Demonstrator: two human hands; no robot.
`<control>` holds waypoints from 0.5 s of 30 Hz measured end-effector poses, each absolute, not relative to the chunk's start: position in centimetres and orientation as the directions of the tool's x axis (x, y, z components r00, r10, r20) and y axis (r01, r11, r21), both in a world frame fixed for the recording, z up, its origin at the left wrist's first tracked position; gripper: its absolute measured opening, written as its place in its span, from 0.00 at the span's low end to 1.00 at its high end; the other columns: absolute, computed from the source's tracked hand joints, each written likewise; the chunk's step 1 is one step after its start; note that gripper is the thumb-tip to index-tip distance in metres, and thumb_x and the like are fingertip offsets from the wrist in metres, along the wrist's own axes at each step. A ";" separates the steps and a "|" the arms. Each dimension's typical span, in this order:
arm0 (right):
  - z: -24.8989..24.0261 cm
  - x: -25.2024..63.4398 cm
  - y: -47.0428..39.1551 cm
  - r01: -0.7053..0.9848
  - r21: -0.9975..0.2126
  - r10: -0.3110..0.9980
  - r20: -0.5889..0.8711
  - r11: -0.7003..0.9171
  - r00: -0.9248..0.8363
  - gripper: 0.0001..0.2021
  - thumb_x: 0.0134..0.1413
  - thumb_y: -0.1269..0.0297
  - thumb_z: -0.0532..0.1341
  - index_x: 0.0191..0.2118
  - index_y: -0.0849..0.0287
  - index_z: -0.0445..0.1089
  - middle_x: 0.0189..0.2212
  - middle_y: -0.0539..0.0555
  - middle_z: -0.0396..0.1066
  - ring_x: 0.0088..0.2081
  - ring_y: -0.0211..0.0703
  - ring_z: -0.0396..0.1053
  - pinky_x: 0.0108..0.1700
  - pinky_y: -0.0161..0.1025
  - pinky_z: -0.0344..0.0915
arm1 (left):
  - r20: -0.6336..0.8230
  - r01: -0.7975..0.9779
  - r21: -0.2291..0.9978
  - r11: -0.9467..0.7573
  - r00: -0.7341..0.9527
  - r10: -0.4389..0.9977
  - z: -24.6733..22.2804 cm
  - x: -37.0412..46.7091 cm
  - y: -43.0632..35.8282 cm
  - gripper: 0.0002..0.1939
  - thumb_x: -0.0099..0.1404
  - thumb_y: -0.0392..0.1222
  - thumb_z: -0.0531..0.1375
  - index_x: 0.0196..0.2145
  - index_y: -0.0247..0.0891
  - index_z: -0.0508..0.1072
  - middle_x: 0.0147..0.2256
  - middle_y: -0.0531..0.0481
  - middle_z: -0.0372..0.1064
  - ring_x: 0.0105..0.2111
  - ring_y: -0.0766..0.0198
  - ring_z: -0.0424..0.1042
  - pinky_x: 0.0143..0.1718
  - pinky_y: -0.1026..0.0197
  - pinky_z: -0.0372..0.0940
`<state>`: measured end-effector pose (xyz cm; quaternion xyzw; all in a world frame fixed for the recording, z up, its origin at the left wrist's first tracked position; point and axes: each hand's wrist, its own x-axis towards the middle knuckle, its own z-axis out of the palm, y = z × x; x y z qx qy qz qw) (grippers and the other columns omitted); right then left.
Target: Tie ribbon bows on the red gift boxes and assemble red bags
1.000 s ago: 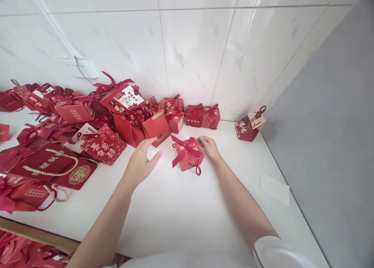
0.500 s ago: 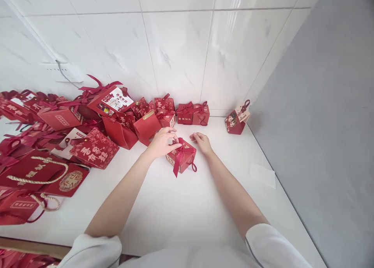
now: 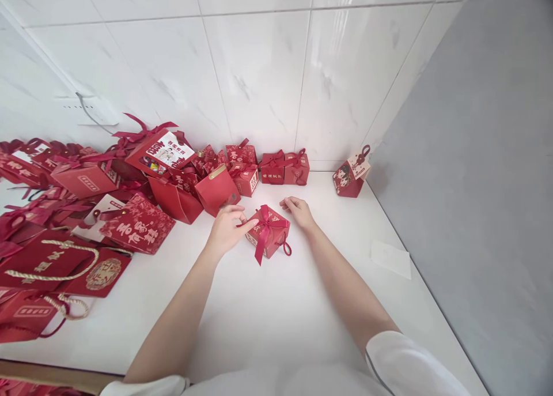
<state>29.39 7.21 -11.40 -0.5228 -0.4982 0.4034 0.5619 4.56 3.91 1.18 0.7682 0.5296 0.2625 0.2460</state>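
While the bow-tied red box sits on the white bench, the left hand reaches its left edge, thumb at the ribbon, grip unclear. Beside its far right corner, the right hand curls loosely, released. Bare surface runs toward the person and rightward to the paper slip near the bench's right edge; red boxes crowd the left.

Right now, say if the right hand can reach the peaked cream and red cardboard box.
Probably yes: the right hand looks empty, and only white tabletop separates it from that peaked box.
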 end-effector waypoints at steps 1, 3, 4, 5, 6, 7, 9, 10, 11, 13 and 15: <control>-11.4 29.4 7.2 0.070 -0.990 0.975 0.137 0.126 0.176 0.22 0.55 0.42 0.58 0.33 0.57 0.75 0.36 0.56 0.77 0.37 0.45 0.72 0.44 0.43 0.68 | 0.143 0.689 0.654 -0.312 0.293 0.945 1.6 4.3 3.8 0.21 0.56 0.58 0.64 0.20 0.39 0.69 0.48 0.48 0.71 0.52 0.52 0.67 0.55 0.50 0.60; -11.3 29.4 7.1 0.075 -0.990 0.976 0.134 0.122 0.171 0.22 0.55 0.42 0.58 0.33 0.57 0.75 0.36 0.56 0.77 0.37 0.45 0.72 0.44 0.43 0.68 | 0.125 0.706 0.646 -0.289 0.276 0.953 2.3 3.6 3.7 0.20 0.56 0.58 0.64 0.21 0.39 0.69 0.42 0.48 0.72 0.45 0.54 0.70 0.49 0.53 0.64; -11.3 29.4 7.1 0.078 -0.990 0.977 0.132 0.120 0.169 0.21 0.56 0.42 0.58 0.33 0.57 0.75 0.36 0.56 0.77 0.37 0.45 0.72 0.44 0.43 0.68 | 0.104 0.720 0.641 -0.266 0.261 0.960 2.3 3.2 3.7 0.19 0.56 0.58 0.63 0.22 0.40 0.69 0.38 0.49 0.72 0.42 0.56 0.71 0.46 0.53 0.65; -11.4 29.4 7.1 0.079 -0.990 0.977 0.131 0.119 0.167 0.21 0.56 0.43 0.58 0.33 0.57 0.75 0.36 0.56 0.77 0.37 0.44 0.72 0.45 0.43 0.68 | 0.080 0.733 0.639 -0.232 0.237 0.968 2.2 2.7 3.7 0.18 0.56 0.57 0.63 0.24 0.40 0.68 0.36 0.50 0.72 0.39 0.57 0.71 0.44 0.54 0.65; -11.4 29.4 7.0 0.080 -0.990 0.978 0.129 0.117 0.165 0.21 0.56 0.43 0.58 0.33 0.57 0.75 0.36 0.55 0.77 0.37 0.44 0.72 0.45 0.43 0.68 | 0.053 0.744 0.641 -0.191 0.204 0.977 1.8 2.1 3.6 0.16 0.57 0.55 0.63 0.26 0.40 0.68 0.34 0.50 0.71 0.37 0.58 0.71 0.43 0.54 0.66; -11.4 29.4 7.0 0.079 -0.990 0.979 0.127 0.115 0.163 0.21 0.55 0.43 0.58 0.33 0.57 0.75 0.36 0.55 0.76 0.37 0.44 0.72 0.45 0.43 0.68 | 0.034 0.747 0.649 -0.146 0.163 0.986 1.2 1.6 3.5 0.13 0.58 0.52 0.62 0.29 0.40 0.69 0.34 0.50 0.72 0.36 0.58 0.72 0.42 0.54 0.66; -11.4 29.3 7.0 0.078 -0.991 0.980 0.123 0.112 0.157 0.22 0.55 0.42 0.58 0.33 0.57 0.75 0.36 0.56 0.76 0.37 0.44 0.72 0.44 0.43 0.69 | 0.016 0.715 0.695 -0.074 0.088 0.996 -0.6 0.7 2.9 0.12 0.60 0.46 0.59 0.40 0.40 0.69 0.38 0.48 0.72 0.37 0.57 0.73 0.43 0.53 0.67; -11.4 29.3 7.0 0.079 -0.991 0.980 0.122 0.111 0.155 0.22 0.55 0.42 0.58 0.33 0.57 0.75 0.36 0.56 0.77 0.37 0.44 0.72 0.44 0.42 0.69 | 0.015 0.683 0.727 -0.067 0.083 0.996 -1.6 0.5 2.4 0.17 0.60 0.44 0.58 0.48 0.40 0.67 0.44 0.45 0.72 0.41 0.56 0.74 0.45 0.51 0.67; -11.4 29.3 7.1 0.080 -0.991 0.981 0.121 0.110 0.152 0.22 0.54 0.42 0.58 0.33 0.57 0.75 0.36 0.56 0.77 0.37 0.45 0.72 0.43 0.42 0.69 | 0.006 0.646 0.758 -0.083 0.120 0.993 -2.7 0.4 1.8 0.26 0.59 0.42 0.59 0.56 0.41 0.62 0.50 0.41 0.69 0.48 0.53 0.72 0.49 0.49 0.66; -11.4 29.3 7.1 0.085 -0.990 0.981 0.121 0.109 0.149 0.22 0.54 0.41 0.58 0.33 0.57 0.75 0.36 0.56 0.77 0.37 0.45 0.72 0.43 0.42 0.69 | -0.027 0.586 0.795 -0.156 0.291 0.956 -4.5 0.8 0.4 0.49 0.54 0.43 0.65 0.67 0.43 0.45 0.63 0.35 0.56 0.63 0.47 0.59 0.59 0.42 0.58; -11.4 29.3 7.1 0.090 -0.990 0.981 0.123 0.110 0.147 0.22 0.54 0.41 0.58 0.33 0.57 0.75 0.36 0.56 0.77 0.37 0.45 0.72 0.44 0.42 0.69 | -0.043 0.559 0.805 -0.199 0.390 0.920 -5.9 1.8 -0.7 0.68 0.47 0.46 0.72 0.69 0.47 0.27 0.68 0.33 0.43 0.69 0.43 0.42 0.65 0.34 0.42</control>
